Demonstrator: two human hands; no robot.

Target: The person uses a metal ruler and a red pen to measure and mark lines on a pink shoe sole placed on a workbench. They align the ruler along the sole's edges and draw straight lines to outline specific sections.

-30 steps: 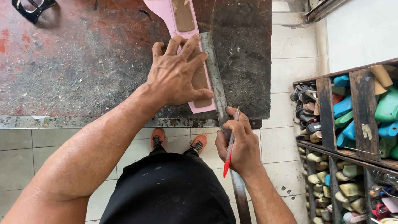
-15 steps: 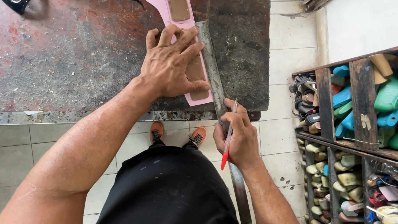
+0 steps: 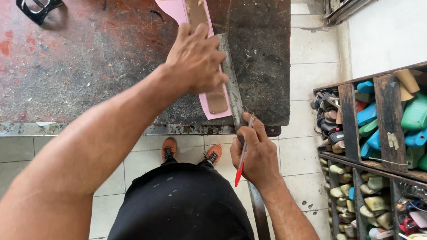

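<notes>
Sliding further up, the left hand (image 3: pixel 196 62) presses flat on the thin, floppy pink strip (image 3: pixel 182 1) beside the stiff ruler (image 3: pixel 231 90), while the right hand (image 3: pixel 255 152) pinches a red pen (image 3: pixel 241 163).

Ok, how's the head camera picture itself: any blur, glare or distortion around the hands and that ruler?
Head view: even daylight, no glare; the left hand and right hand are sharp, soft shadows under them; the metal ruler and pink strip read clearly; wide-lens bending shows at the edges, on the shelf of shoe lasts.
</notes>
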